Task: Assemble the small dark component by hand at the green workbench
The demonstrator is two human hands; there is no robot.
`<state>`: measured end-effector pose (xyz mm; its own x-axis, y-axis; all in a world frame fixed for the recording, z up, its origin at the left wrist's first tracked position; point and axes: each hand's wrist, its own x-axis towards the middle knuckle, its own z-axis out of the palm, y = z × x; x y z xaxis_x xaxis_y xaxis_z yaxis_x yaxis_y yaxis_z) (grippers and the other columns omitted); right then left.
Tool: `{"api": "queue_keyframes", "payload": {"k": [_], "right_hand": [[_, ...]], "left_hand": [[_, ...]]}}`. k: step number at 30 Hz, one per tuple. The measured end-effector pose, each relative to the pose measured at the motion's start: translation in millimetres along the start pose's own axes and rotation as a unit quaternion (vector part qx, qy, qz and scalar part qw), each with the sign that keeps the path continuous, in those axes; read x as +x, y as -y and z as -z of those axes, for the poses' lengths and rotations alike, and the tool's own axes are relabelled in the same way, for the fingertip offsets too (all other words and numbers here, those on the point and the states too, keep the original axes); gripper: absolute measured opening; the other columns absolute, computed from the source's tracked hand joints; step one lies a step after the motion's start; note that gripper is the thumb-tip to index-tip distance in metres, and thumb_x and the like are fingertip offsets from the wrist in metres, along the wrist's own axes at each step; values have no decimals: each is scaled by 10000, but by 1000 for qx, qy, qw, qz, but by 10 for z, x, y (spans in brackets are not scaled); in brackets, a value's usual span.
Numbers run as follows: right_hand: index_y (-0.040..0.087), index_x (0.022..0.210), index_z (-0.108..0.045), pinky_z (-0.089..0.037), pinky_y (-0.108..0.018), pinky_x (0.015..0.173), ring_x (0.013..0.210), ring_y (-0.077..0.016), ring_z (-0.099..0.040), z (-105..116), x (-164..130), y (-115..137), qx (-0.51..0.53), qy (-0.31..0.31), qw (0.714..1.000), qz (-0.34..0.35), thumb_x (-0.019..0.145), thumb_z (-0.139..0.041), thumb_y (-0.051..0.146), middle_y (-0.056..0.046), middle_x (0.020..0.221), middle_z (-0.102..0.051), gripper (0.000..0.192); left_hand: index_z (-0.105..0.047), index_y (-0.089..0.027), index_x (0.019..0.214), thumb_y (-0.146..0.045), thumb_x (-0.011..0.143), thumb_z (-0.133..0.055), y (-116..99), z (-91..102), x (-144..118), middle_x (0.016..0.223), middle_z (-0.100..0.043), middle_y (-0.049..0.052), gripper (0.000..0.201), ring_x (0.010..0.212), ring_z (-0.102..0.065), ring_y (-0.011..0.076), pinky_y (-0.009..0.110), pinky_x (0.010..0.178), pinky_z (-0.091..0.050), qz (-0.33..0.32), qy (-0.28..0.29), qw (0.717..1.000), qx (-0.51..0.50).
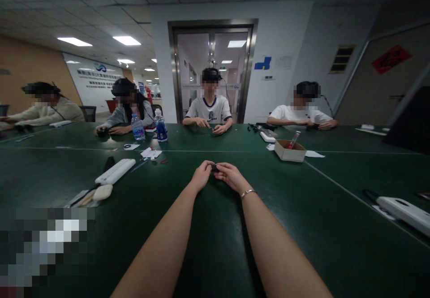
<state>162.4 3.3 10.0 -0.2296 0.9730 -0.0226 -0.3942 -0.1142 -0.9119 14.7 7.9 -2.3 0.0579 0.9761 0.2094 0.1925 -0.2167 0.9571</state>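
My left hand [202, 175] and my right hand [231, 176] meet over the middle of the green table [215, 244]. Between their fingertips is a small black object [214, 168], pinched from both sides. Its kind is too small to make out, and the fingers cover part of it. My right wrist wears a silver bracelet [247, 193]. Both hands are closed, with the fingers bent around the black piece.
Left of my arms lie a white power bank [116, 171] and a cream rounded case [102, 192]. Two bottles [161, 127] stand farther back. A small open box [289, 151] is at the right, a long white device [405, 213] nearer. Several people sit around the table, one person [210, 105] opposite.
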Motion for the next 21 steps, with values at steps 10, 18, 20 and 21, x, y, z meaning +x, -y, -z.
{"api": "queue_keyframes", "payload": {"k": [10,18,20,21], "right_hand": [[119,830,-606,-552,-236,577,600,-146,-659,-12,-19,20,1,-10,1000,-2,758,-673,107,-50,684,-653,99],[124,825,-593,-552,-245,560,585,-149,-657,-1,-4,7,13,-12,1000,1,783,-651,123,-55,700,-650,72],[122,826,-593,-553,-247,562,587,-151,-658,-5,-6,12,13,-17,1000,-1,789,-645,123,-62,704,-650,64],[122,827,-594,-554,-247,564,589,-151,-658,-8,-8,15,12,-19,1000,-1,793,-640,123,-64,706,-651,57]], "left_hand": [[-587,-192,1000,-192,763,-501,31,11,9,830,-564,23,253,594,-514,88,168,452,-380,-20,10,1000,6],[-619,-164,933,-117,676,-638,-20,92,-14,913,-643,59,262,820,-608,150,287,780,-490,-104,-29,994,6],[-622,-161,923,-125,663,-663,-21,100,-6,917,-647,62,266,834,-610,150,288,792,-486,-100,-22,995,-14],[-622,-158,919,-141,660,-677,-18,100,-1,905,-647,61,265,828,-609,146,280,786,-484,-96,-19,995,-24]]}}
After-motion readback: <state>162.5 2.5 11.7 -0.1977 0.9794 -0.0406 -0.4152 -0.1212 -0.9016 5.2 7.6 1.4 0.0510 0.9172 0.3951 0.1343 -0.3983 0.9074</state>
